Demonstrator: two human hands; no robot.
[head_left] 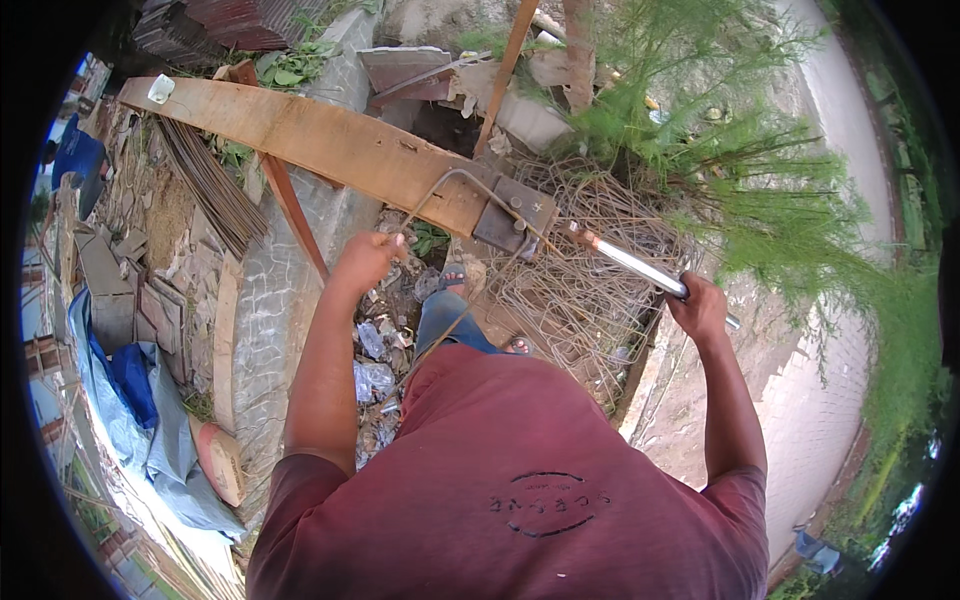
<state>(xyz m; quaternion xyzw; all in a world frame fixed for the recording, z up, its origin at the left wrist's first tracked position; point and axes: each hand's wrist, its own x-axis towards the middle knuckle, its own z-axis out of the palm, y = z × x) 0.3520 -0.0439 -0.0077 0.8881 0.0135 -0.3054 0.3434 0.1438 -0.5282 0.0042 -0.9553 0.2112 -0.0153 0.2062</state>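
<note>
Close to body, left hand (366, 262) with fingers together on end of rod (462, 171); right hand (700, 305) clamped round steel bar (640, 268). Rod lies bent, across plate (540, 208); cannot tell whether bar tip touches it. Probably best: rod flat, snug to pegs (517, 202), bar level, pull smooth. Under plate, plank (300, 135); beside it, wire heap (590, 300). Off right, bush (740, 190).
</note>
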